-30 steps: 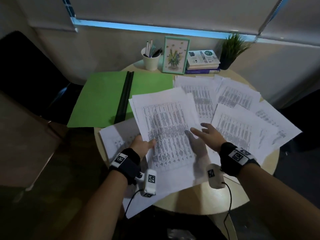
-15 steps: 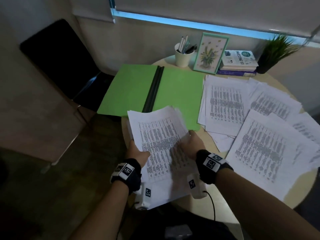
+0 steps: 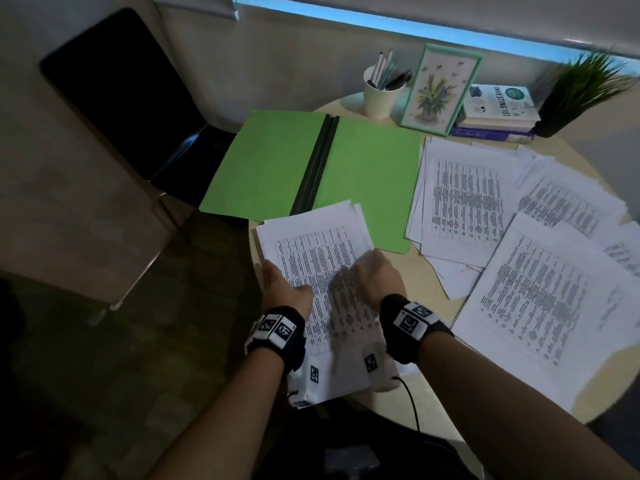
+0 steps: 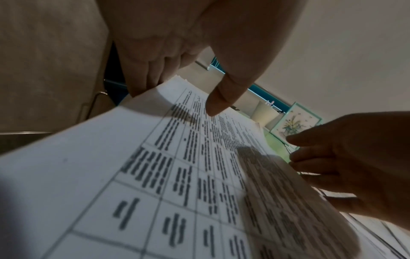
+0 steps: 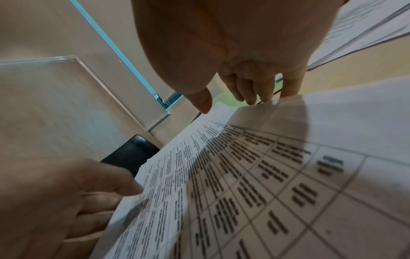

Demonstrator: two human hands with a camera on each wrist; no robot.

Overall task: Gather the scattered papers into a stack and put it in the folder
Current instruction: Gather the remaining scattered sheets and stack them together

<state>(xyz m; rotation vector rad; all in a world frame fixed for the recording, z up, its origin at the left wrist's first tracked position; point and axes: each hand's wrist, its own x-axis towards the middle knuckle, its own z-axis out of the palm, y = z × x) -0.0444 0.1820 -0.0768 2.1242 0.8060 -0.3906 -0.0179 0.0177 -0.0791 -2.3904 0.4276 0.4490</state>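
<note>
A stack of printed papers [image 3: 322, 247] lies at the near left of the round table, its far edge over the open green folder [image 3: 374, 174]. My left hand [image 3: 277, 282] grips the stack's left edge, thumb [image 4: 221, 98] on top and fingers underneath. My right hand [image 3: 374, 268] holds the right edge, its fingers [image 5: 250, 94] curled over the side of the stack [image 5: 266, 175] and its thumb just above the top sheet. More printed sheets [image 3: 464, 199] lie scattered to the right, with a large pile [image 3: 540, 296] nearest me.
Along the back of the table [image 3: 412, 268] stand a pen cup [image 3: 379, 95], a framed picture [image 3: 440, 88], stacked books [image 3: 498, 109] and a potted plant [image 3: 581, 91]. A black chair [image 3: 131, 98] is at the left, beyond the folder's overhanging flap.
My right hand went from lying flat on the sheets to holding the stack's right edge. Both hands drew the papers into a narrower stack, nearer me and to the left.
</note>
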